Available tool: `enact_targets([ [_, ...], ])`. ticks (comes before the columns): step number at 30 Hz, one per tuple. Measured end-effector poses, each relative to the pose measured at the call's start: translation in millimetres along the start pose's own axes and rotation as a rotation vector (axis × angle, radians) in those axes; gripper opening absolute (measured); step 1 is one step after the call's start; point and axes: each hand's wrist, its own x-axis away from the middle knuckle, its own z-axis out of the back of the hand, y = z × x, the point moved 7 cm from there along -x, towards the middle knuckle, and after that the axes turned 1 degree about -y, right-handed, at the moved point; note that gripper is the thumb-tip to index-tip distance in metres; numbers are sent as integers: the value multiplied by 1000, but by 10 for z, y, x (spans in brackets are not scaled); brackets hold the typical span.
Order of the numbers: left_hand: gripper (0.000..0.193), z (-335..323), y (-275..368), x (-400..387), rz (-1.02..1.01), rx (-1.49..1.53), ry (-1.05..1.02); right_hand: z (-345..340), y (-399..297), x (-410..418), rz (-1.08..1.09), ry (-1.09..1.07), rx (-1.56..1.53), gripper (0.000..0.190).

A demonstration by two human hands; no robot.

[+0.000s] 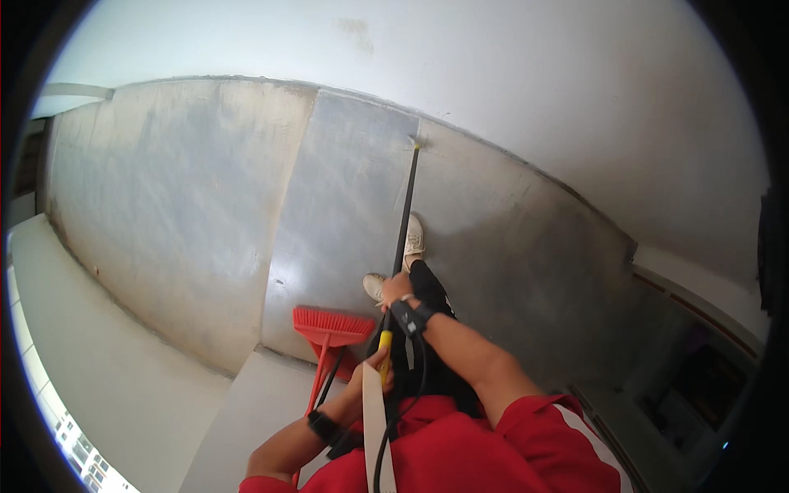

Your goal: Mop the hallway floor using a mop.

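Note:
A long black pole (405,222) with a yellow handle section runs from my body out over the concrete floor. Its far end, a small head (417,143) with a yellow collar, meets the floor near the wall's foot; the head's exact kind cannot be told. My right hand (397,291) grips the black shaft, and my left hand (375,373) holds the yellow grip closer to my body. Just left of my hands a red broom (333,326) stands bristles up, with what looks like a red dustpan (345,363) behind it, partly hidden.
A pale wall (431,55) with a dark lower edge bounds the floor's far side. A low white wall (259,407) stands at lower left, a long parapet (111,333) at far left. My shoes (414,234) are close to the pole. A dark doorway (696,370) lies at lower right.

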Motion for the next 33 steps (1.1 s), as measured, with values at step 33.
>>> enact_targets([
  [33, 29, -54, 217, -51, -96, -136, 99, -231, 317, -176, 171, 221, 60, 28],
])
